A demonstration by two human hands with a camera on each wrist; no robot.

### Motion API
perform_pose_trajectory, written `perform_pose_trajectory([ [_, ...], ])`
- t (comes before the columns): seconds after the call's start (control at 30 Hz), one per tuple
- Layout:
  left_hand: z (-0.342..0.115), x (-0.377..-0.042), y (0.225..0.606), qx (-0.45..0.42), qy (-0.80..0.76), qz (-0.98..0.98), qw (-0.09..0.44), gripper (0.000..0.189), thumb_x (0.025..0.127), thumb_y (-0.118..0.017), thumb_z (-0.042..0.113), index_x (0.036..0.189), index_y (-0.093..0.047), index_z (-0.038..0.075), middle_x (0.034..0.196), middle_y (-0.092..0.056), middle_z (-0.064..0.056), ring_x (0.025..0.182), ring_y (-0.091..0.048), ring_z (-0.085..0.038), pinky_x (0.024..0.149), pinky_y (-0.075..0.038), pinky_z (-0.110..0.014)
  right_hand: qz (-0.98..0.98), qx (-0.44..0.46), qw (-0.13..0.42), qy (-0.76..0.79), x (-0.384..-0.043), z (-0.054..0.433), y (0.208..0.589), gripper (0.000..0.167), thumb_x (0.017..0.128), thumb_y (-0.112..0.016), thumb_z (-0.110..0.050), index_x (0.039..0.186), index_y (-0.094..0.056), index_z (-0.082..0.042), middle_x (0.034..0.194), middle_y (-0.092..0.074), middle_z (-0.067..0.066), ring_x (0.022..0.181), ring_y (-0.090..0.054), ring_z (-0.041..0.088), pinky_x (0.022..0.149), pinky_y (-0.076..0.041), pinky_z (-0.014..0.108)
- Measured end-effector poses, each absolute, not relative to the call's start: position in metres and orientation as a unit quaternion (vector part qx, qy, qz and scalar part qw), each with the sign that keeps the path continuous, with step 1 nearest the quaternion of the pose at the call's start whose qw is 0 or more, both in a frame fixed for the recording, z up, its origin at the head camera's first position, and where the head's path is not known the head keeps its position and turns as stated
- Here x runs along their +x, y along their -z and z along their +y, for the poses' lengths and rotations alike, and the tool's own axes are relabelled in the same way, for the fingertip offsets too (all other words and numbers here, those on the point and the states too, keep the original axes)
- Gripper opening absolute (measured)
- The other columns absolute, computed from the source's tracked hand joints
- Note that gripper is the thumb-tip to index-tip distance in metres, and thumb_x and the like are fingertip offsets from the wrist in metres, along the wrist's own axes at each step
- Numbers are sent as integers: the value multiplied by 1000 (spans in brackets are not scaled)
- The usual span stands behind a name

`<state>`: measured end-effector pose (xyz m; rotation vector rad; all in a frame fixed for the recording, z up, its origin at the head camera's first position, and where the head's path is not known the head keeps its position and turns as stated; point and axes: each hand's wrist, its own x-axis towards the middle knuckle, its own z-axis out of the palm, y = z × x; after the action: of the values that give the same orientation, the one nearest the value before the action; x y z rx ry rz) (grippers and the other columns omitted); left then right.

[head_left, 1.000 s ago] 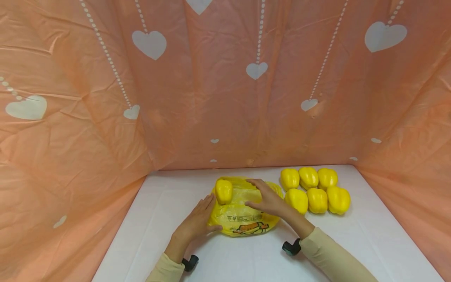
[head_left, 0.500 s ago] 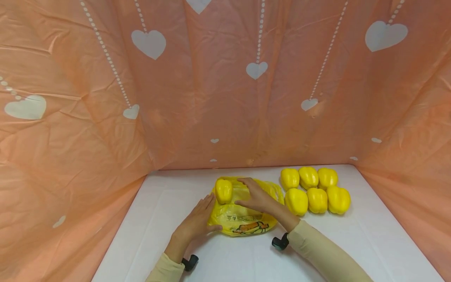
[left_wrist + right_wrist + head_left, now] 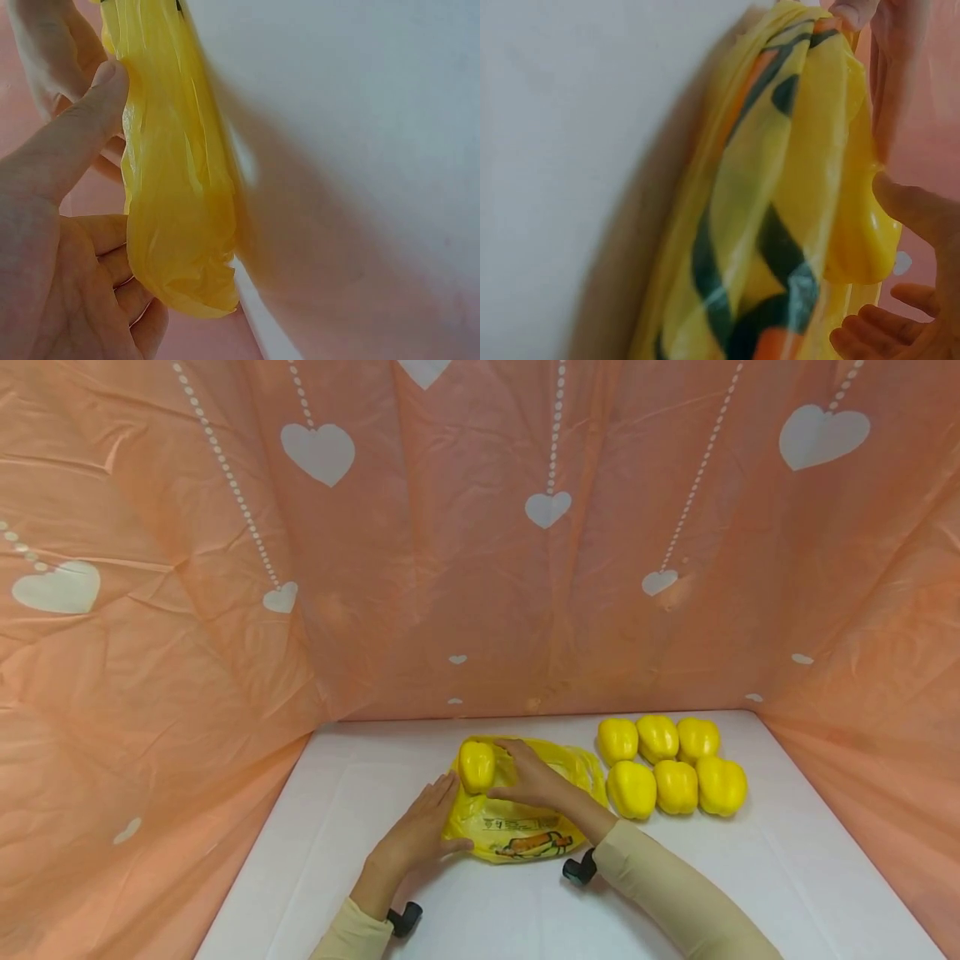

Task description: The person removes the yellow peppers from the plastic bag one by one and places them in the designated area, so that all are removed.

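A yellow plastic bag (image 3: 480, 827) with a printed picture lies flat on the white table. On its left part rests a yellow bell pepper (image 3: 476, 767), showing shiny beside the bag's folds in the right wrist view. My left hand (image 3: 416, 827) touches the bag's left edge with fingers extended, its thumb (image 3: 105, 94) against the plastic. Above the bag, my right hand (image 3: 536, 779) is spread just right of the pepper. The right thumb (image 3: 907, 202) overlaps the pepper's edge in the right wrist view, while the other fingers stand apart from it.
Two rows of yellow bell peppers (image 3: 676, 787) stand right of the bag, near the table's back. Pink sheeting with white hearts (image 3: 548, 509) rises behind and on both sides of the table (image 3: 285, 877). Each wrist carries a black camera mount (image 3: 580, 868).
My right hand has moved left over the bag toward the pepper on it. My left hand, the pepper and the rows have stayed in place.
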<state>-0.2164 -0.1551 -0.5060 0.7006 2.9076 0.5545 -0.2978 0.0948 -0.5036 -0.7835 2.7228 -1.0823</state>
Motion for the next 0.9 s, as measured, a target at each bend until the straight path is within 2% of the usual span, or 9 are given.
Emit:
perform_pose_trajectory([
  [0.9, -156, -218, 506, 227, -192, 953, 62, 107, 93, -84, 43, 167, -25, -7, 177, -20, -22, 164, -21, -35, 136, -17, -50, 901, -238, 66, 355, -307, 71, 504, 89, 91, -89, -27, 162, -40, -4, 164, -45, 19, 150, -45, 40, 126, -40, 58],
])
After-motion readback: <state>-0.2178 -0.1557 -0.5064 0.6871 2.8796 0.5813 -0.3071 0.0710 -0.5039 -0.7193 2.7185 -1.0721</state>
